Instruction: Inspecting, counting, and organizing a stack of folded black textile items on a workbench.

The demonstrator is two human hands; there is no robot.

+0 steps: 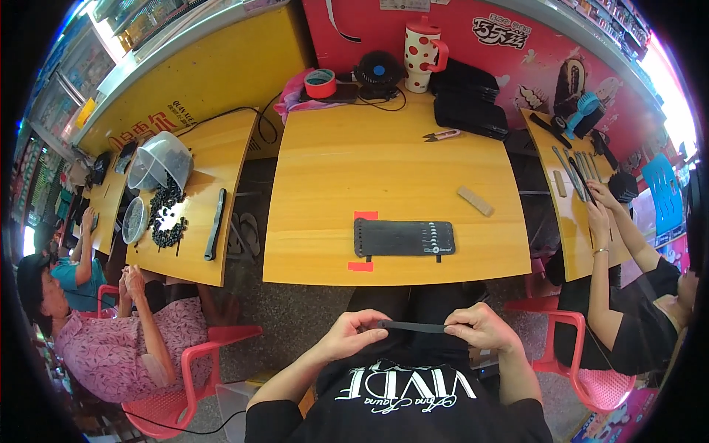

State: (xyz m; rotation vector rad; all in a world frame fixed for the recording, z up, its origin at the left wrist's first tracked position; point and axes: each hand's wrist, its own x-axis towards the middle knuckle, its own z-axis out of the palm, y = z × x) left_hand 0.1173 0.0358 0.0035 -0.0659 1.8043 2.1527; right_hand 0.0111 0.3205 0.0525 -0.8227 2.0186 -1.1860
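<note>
The left hand (353, 336) and right hand (484, 327) are clamping their fingers on both ends of a dark strip (413, 326), holding it off the near edge of the desk (325, 184), where a black panel (399, 238) is lying.

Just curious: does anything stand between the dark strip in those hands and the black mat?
Between the dark strip and black mat lie only the table edge and flat red tape; nothing else visible.
</note>
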